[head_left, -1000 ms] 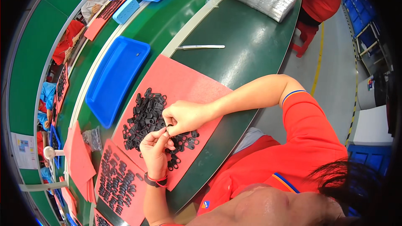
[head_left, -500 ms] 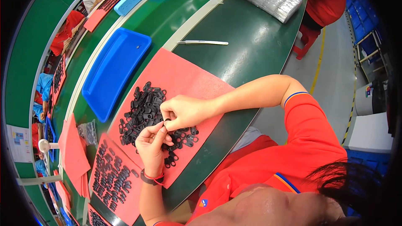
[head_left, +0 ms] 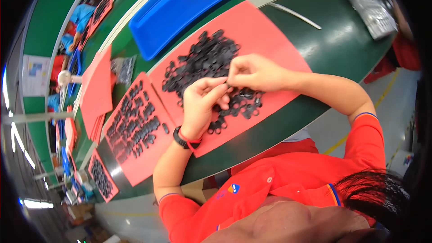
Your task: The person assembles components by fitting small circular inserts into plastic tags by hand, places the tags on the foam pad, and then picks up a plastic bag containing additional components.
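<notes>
My left hand (head_left: 202, 101) and my right hand (head_left: 254, 73) meet over a red mat (head_left: 270, 40), fingertips pinched together. Between them is a small black part (head_left: 228, 83), mostly hidden by the fingers. Under and beyond my hands lies a heap of small black looped parts (head_left: 204, 56), like flat tabs with a ring end. More of these loose rings (head_left: 245, 108) spread on the mat's near side. Left of it, a second red mat (head_left: 135, 166) carries several rows of black parts (head_left: 135, 126) laid out in order.
A blue tray (head_left: 153, 31) lies beyond the mats, and a tweezer-like silver tool (head_left: 295, 15) to the right. Stacked clear plastic trays (head_left: 364, 6) stand far right. Folded red sheets (head_left: 96, 90) and a clear bag (head_left: 123, 69) are at left. Co-workers sit across the green bench.
My view has swung, so the mats and hands appear farther right and higher. Both hands stay pinched together over the heap, with only slight finger movement.
</notes>
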Demonstrator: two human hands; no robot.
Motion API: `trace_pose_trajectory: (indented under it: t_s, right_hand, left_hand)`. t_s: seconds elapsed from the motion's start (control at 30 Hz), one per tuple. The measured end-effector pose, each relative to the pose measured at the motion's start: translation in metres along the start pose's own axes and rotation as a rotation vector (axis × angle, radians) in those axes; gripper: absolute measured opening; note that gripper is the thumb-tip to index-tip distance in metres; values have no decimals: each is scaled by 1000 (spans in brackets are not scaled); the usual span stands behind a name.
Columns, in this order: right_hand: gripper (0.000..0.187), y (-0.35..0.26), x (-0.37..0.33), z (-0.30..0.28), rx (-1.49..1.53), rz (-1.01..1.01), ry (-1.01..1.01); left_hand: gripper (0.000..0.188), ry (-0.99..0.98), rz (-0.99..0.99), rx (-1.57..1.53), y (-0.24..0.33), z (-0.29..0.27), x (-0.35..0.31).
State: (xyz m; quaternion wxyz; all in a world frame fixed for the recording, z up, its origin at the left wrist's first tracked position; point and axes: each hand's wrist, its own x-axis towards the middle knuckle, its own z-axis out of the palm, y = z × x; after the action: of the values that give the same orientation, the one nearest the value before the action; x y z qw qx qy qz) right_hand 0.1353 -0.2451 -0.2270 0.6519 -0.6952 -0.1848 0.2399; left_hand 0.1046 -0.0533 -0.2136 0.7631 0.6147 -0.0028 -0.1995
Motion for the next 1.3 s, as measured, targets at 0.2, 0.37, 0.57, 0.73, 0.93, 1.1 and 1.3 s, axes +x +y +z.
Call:
trace_pose_trajectory:
  t_s: [0.2,0.37,0.57,0.73,0.93,1.1,1.3]
  right_hand:
    - [19,-17,-5,-2,31,146,-35]
    - [12,-2,-4,3,28,20,4]
    - [10,-9,-9,10,-87,19,60]
    - [12,-3,-8,11,-117,20,54]
    - [11,-8,-8,15,-170,-35,136]
    - [18,-7,-9,18,4,-72,89]
    - [19,-3,-12,16,-28,-24,87]
  left_hand:
    - [17,-33,-44,-115,1,-3,0]
    - [16,-27,-23,-61,-2,-2,-1]
    - [13,-14,28,14,-6,1,-2]
    - [11,35,16,120,-2,4,-5]
    - [14,47,28,123,7,4,-9]
    - [17,34,128,134,21,-18,-19]
    - [14,241,190,523,62,-74,-80]
